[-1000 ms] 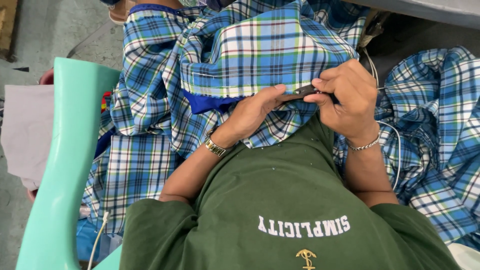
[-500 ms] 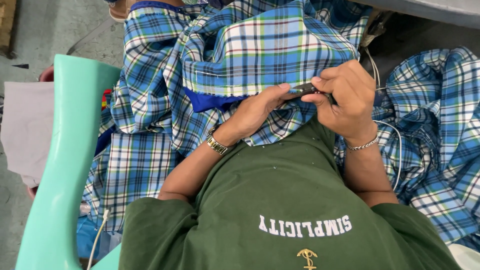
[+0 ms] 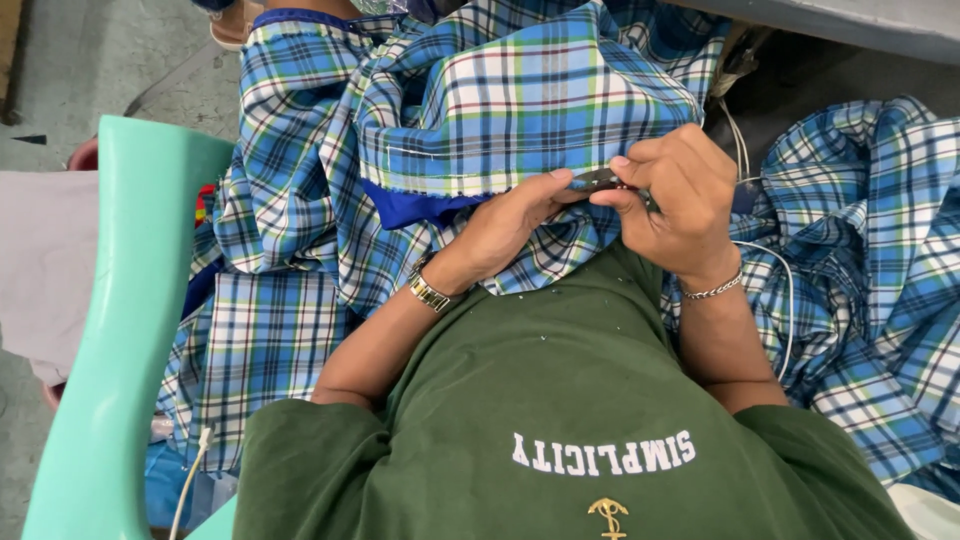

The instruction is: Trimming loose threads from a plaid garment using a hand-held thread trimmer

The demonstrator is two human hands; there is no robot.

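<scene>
while the right hand [image 3: 680,205] kept its small dark clipper [image 3: 598,180] pinched at the plaid fabric [image 3: 520,110] hem, left hand [image 3: 510,215] stayed closed underneath; almost nothing shifted, trimming continued on the lap.

The person's lap [image 3: 560,400], in a green shirt, bears the blue plaid cloth [image 3: 520,110], bunched and folded over a dark blue lining; a mint-green plastic chair [image 3: 130,320] stands just beside, plaid draped against it; more plaid fabric [image 3: 870,270] heaps on the right; the grey concrete floor [image 3: 90,60] lies beyond.
</scene>
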